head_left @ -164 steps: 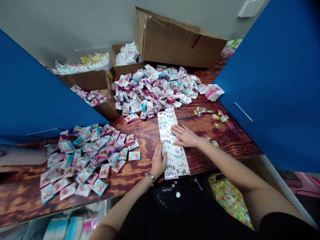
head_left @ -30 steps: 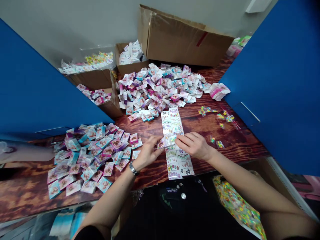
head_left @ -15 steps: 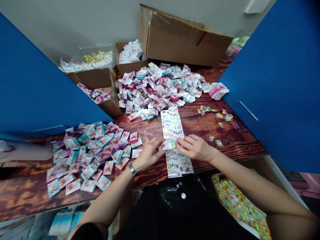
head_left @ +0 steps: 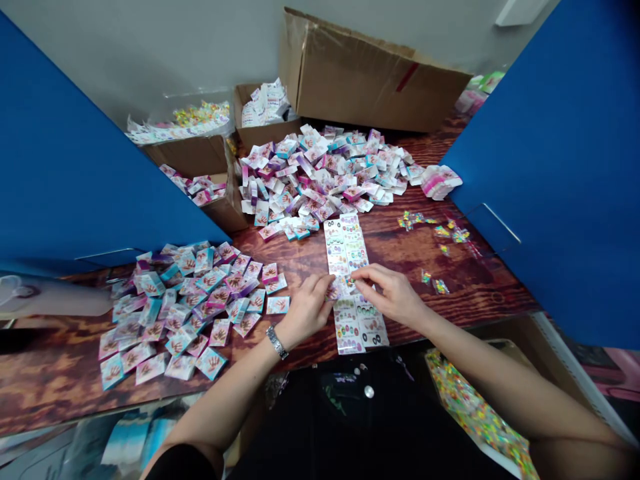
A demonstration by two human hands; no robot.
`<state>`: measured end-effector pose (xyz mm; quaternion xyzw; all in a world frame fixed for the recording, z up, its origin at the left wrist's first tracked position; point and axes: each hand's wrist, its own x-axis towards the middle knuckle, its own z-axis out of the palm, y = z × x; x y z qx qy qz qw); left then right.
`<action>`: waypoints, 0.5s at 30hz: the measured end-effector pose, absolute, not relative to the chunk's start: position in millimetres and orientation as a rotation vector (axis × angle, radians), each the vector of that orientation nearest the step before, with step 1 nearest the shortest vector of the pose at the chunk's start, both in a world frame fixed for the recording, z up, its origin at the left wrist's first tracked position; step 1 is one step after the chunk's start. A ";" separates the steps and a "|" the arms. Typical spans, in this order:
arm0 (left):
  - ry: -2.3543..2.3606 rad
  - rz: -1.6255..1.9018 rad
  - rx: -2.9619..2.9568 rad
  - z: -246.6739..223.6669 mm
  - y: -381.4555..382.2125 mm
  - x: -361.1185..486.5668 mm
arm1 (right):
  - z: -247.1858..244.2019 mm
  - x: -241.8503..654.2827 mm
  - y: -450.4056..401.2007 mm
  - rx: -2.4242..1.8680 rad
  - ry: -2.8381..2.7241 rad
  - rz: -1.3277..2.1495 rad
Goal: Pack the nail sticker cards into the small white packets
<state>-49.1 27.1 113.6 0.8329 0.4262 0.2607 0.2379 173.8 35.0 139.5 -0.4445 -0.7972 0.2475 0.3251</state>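
Observation:
My left hand (head_left: pixel 309 308), a watch on its wrist, grips a small printed carton (head_left: pixel 340 289) above two strips of printed sheets (head_left: pixel 347 252). The fingers of my right hand (head_left: pixel 393 295) pinch a tiny colourful packet (head_left: pixel 351 281) at the carton's right end; whether it is partly inside is too small to tell. The strips lie side by side on the wooden table, showing rows of small oval designs. To the left of my left hand spreads a heap of small closed boxes (head_left: pixel 195 300) in pink, blue and purple, each with a hand picture.
Open-flapped cartons (head_left: pixel 320 177) pile up at the back, before a large cardboard box (head_left: pixel 370 80). Colourful packets (head_left: pixel 440 287) lie at right. Blue panels (head_left: pixel 545 167) flank both sides. Smaller cardboard boxes (head_left: pixel 225 207) stand back left. Below the table edge sits a bin of colourful packets (head_left: pixel 475 407).
My left hand has turned the carton's end toward my right hand. My right fingers have drawn together on the tiny packet at the carton's end. The view has shifted slightly.

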 end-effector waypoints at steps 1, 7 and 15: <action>1.185 0.727 2.300 112.2 25.8 -47.1 | 138.6 172.3 34.6 -1.236 -2.005 0.706; 1.238 0.816 2.338 102.7 20.8 -33.4 | 111.0 162.4 32.8 -1.322 -1.595 0.944; 1.322 0.736 2.453 100.6 22.0 -26.1 | 96.2 147.7 21.5 -1.354 -1.471 0.893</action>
